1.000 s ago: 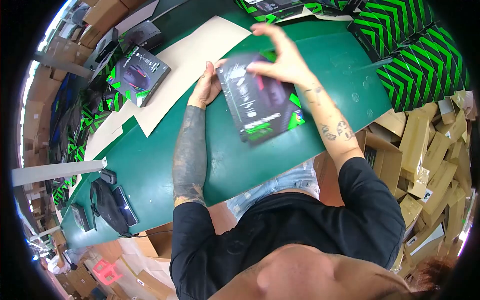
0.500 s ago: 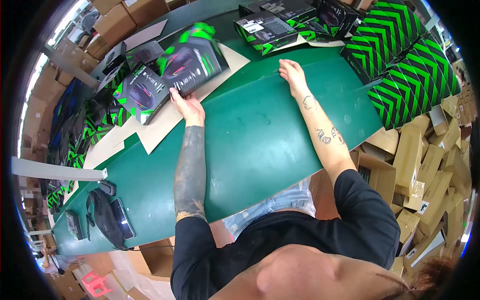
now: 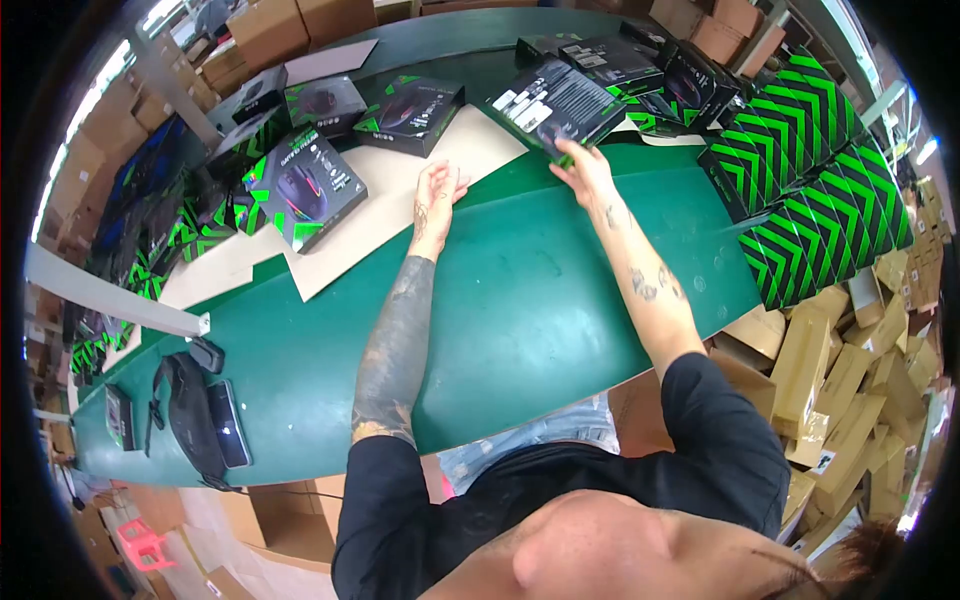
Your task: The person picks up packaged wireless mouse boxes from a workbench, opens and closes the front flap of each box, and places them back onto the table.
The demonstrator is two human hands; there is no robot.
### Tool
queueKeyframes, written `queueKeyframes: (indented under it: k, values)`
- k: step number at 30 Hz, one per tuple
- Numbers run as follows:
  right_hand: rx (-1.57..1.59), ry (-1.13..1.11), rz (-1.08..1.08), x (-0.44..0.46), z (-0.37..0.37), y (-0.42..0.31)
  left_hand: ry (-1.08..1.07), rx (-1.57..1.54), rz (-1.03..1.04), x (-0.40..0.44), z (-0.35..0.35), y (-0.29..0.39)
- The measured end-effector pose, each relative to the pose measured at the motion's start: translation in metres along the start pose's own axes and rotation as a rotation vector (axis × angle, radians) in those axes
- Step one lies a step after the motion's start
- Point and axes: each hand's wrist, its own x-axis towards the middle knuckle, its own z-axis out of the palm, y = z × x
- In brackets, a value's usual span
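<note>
My right hand [image 3: 583,172] grips the near edge of a black mouse box [image 3: 562,105], whose back with white labels and small print faces up. That box is tilted beside a pile of similar black boxes [image 3: 612,64]. My left hand [image 3: 436,195] is empty, its fingers loosely apart above the edge of a beige cardboard sheet [image 3: 385,180]. Closest to it are a mouse box with green corners [image 3: 305,190] and another mouse box [image 3: 412,115], both lying on the cardboard with printed mice showing.
Stacked green-and-black chevron boxes [image 3: 830,200] stand at the right end of the green table [image 3: 520,310]. Brown cartons [image 3: 810,370] are heaped below them. A metal post [image 3: 110,290], a black pouch [image 3: 185,410] and a phone [image 3: 229,425] are at the left.
My left hand has let go of a mouse box on the left and moved right. My right hand, empty before, now grips a mouse box. The view has shifted slightly.
</note>
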Motion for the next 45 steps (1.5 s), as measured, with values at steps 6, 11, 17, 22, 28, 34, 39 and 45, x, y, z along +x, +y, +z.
queueKeyframes:
  k: [6, 11, 17, 22, 28, 34, 39, 45]
  values:
    - [-1.228, -0.246, -1.271, -0.101, -0.006, 0.016, -0.115, -0.634, -0.023, -0.007, 0.009, 0.005]
    - [-1.102, -0.579, -1.124, -0.127, 0.004, 0.016, -0.050, -0.412, 0.010, -0.011, -0.008, 0.030]
    - [-1.197, -0.093, -0.971, -0.098, 0.028, -0.009, -0.259, -0.392, -0.223, -0.016, 0.014, 0.008]
    - [-0.940, -0.195, -0.863, -0.090, 0.017, -0.006, -0.223, -0.271, -0.324, -0.008, 0.018, 0.001]
    - [0.821, -0.826, -0.233, -0.052, -0.028, 0.005, -0.176, -0.246, -0.392, -0.019, 0.034, 0.020]
    - [0.886, -0.508, -0.028, -0.065, -0.056, 0.024, -0.175, -0.116, -0.385, -0.009, 0.028, -0.006]
    - [0.944, -0.576, -0.029, -0.050, -0.063, 0.027, -0.185, -0.070, -0.254, -0.010, 0.027, -0.010]
    - [0.504, -0.683, -0.541, -0.056, -0.045, 0.015, -0.173, -0.244, -0.373, -0.013, 0.029, 0.005]
